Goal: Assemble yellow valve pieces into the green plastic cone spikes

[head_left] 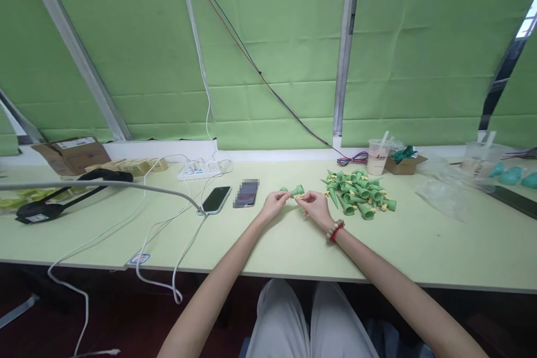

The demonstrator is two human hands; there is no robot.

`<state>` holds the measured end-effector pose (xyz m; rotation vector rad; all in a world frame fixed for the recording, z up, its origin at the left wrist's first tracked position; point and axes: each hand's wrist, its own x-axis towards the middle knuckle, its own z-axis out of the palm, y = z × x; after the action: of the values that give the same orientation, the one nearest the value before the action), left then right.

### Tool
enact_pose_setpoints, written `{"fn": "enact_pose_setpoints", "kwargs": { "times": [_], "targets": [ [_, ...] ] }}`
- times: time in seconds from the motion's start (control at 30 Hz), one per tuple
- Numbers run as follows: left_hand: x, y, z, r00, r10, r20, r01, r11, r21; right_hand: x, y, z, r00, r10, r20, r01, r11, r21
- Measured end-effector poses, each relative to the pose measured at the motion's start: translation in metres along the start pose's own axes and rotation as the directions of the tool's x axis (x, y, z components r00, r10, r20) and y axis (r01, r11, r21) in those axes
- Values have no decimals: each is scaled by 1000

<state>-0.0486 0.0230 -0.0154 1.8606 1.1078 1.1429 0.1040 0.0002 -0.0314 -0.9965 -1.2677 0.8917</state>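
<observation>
Both hands meet over the table in front of me. The fingers of my left hand pinch a small green cone-shaped piece, its wider end pointing right. My right hand, with a beaded bracelet and a red band at the wrist, has its fingertips closed on a small yellow piece against the green one. The exact contact is too small to make out. Just right of my right hand lies a pile of green cone-shaped pieces, many with small yellow parts among them.
Two phones, one dark-screened and one partly blurred, lie left of my hands. White cables trail from a power strip. A drink cup, a small cardboard box and clear plastic bags stand or lie beyond the pile.
</observation>
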Motion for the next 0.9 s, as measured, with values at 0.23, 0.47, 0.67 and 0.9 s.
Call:
{"fn": "enact_pose_setpoints", "kwargs": {
  "times": [0.23,0.47,0.67,0.9],
  "targets": [
    [0,-3,-6,1000,0,0,0,999,-40,1,-5,-5,905,293,307,-364,908,207],
    [-1,-1,-4,999,21,45,-19,998,-52,5,-8,-9,815,394,425,-556,739,380],
    [-2,0,-2,997,-10,72,13,999,-51,7,-5,-8,826,405,393,-542,762,355],
    [-4,-1,3,996,-1,92,6,998,-54,0,-2,-3,936,320,149,-348,907,238]
  ]
}}
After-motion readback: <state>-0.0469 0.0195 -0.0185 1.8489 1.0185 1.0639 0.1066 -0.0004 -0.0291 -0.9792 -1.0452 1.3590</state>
